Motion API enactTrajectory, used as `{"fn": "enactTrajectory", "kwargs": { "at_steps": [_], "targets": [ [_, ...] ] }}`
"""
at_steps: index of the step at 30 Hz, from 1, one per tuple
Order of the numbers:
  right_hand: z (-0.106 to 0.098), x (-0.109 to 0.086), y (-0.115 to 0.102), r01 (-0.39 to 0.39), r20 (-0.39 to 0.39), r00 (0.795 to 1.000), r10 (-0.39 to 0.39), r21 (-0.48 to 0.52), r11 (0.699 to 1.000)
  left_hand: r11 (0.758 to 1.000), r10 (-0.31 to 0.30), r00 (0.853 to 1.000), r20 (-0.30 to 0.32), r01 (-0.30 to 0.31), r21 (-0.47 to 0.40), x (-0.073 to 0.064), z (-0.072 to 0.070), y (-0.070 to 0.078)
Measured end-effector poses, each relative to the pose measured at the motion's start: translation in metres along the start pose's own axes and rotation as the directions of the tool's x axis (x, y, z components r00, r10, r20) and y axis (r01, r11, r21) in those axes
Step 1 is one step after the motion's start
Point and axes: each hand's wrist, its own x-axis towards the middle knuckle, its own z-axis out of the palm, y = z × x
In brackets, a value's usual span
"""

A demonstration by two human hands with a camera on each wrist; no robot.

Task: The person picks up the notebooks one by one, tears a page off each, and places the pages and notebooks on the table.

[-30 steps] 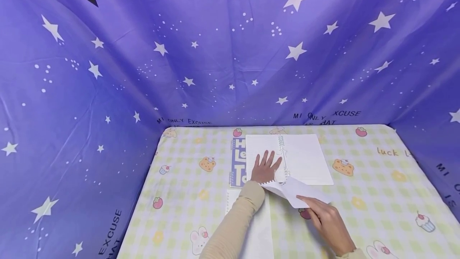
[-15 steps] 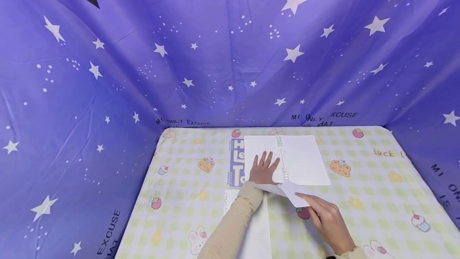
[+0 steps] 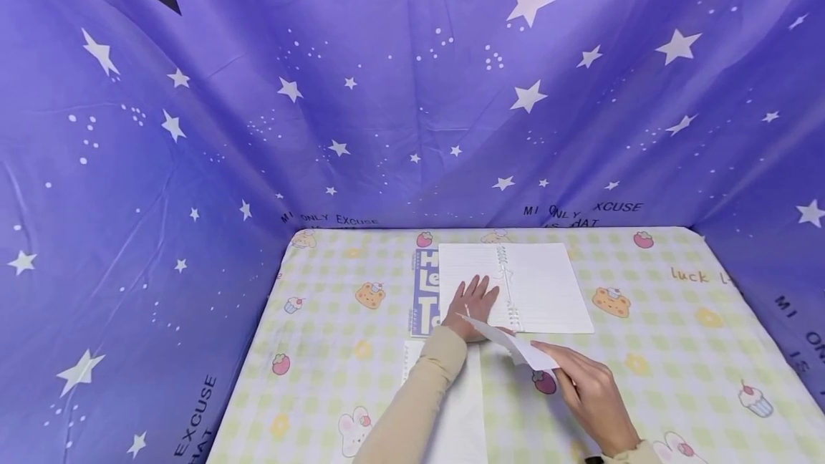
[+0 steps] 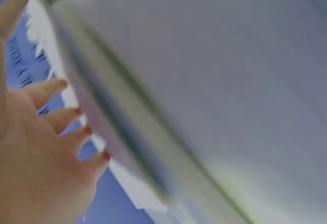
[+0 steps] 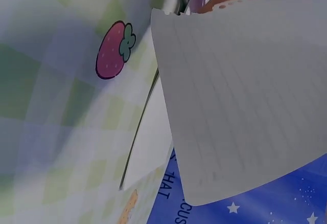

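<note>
A spiral notebook [image 3: 548, 288] lies spread on the table, its coil [image 3: 512, 313] running down the middle. My left hand [image 3: 473, 304] rests over its left page with fingers straight. My right hand [image 3: 589, 387] pinches a lined sheet of paper [image 3: 536, 356] at its near right edge. That sheet is lifted, bent and tilted, in front of the notebook and partly over my left wrist. In the right wrist view, the paper [image 5: 240, 96] has a ragged, punched edge and looks apart from the coil. The left wrist view shows my left hand [image 4: 46, 157] with fingers extended.
A blue book [image 3: 422, 296] with large white letters lies partly under the notebook's left side. Nearer me, a white sheet [image 3: 465, 407] with holes along its left edge lies under my left forearm. A checked cloth [image 3: 322, 378] covers the table; a purple star curtain [image 3: 387, 92] stands behind.
The sheet in my right hand has come away from the notebook's lower coil and swung up toward me. My left hand has shifted slightly nearer me; the right hand stays about in place.
</note>
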Motion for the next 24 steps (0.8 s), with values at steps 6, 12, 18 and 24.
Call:
{"fn": "enactTrajectory", "kwargs": {
  "at_steps": [6, 12, 18, 24],
  "targets": [
    [-0.001, 0.0, 0.0, -0.088, 0.057, 0.994, 0.09, -0.034, 0.996, 0.913, 0.034, 0.997, -0.066, -0.058, -0.403, -0.018, -0.016, -0.011],
    [0.0, -0.002, 0.0, -0.095, 0.057, 0.994, 0.097, -0.044, 0.995, 0.79, -0.027, 0.998, -0.064, -0.018, -0.613, -0.041, -0.013, -0.021],
    [-0.003, 0.001, 0.001, -0.136, 0.037, 0.989, 0.14, -0.103, 0.985, 0.634, 0.072, 0.994, -0.078, -0.106, -0.766, -0.056, -0.012, -0.015],
    [-0.005, 0.004, 0.003, -0.149, 0.018, 0.988, 0.151, -0.097, 0.984, 0.499, -0.012, 0.994, -0.105, -0.085, -0.862, -0.065, -0.012, 0.001]
  ]
}}
